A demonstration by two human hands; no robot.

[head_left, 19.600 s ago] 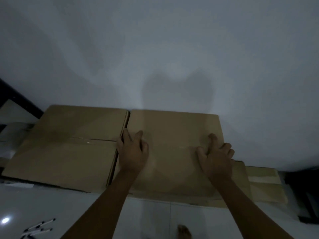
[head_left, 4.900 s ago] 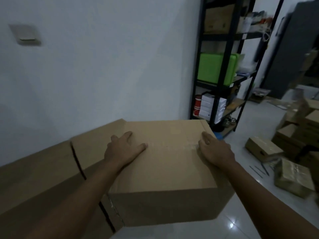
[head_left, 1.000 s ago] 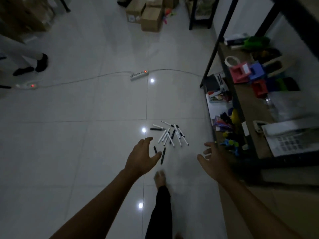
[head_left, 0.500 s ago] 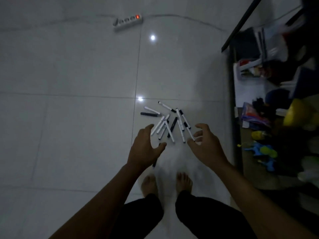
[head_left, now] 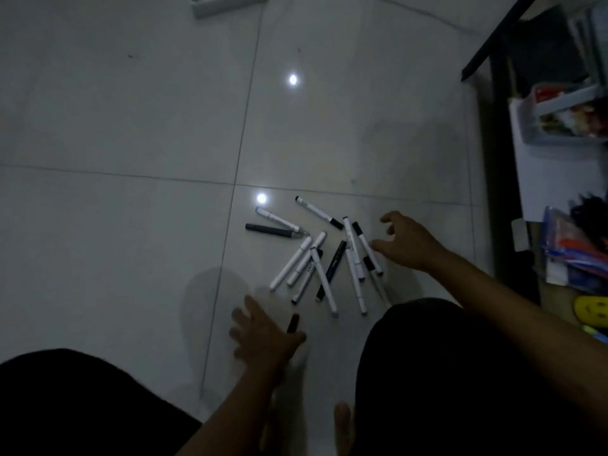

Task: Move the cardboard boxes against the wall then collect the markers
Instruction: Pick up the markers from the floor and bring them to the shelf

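Several white and black markers (head_left: 324, 269) lie scattered in a loose pile on the pale tiled floor. A single dark marker (head_left: 292, 321) lies apart, nearer me. My left hand (head_left: 263, 340) is spread low over the floor, its thumb side right at that dark marker; no grip shows. My right hand (head_left: 408, 245) hovers at the right edge of the pile, fingers loosely curved and holding nothing, fingertips close to two black-capped markers (head_left: 365, 248). No cardboard box is in view.
I am crouched; my dark-clad knees (head_left: 460, 373) fill the lower corners and my toes (head_left: 342, 422) show at the bottom. A black shelf frame (head_left: 493, 179) with bins, papers and coloured clutter runs along the right. A power strip (head_left: 227, 3) lies at the top.
I have crouched lower, so the markers look larger. My left hand dropped to the floor by the lone dark marker. My right hand moved out to the pile's right edge.
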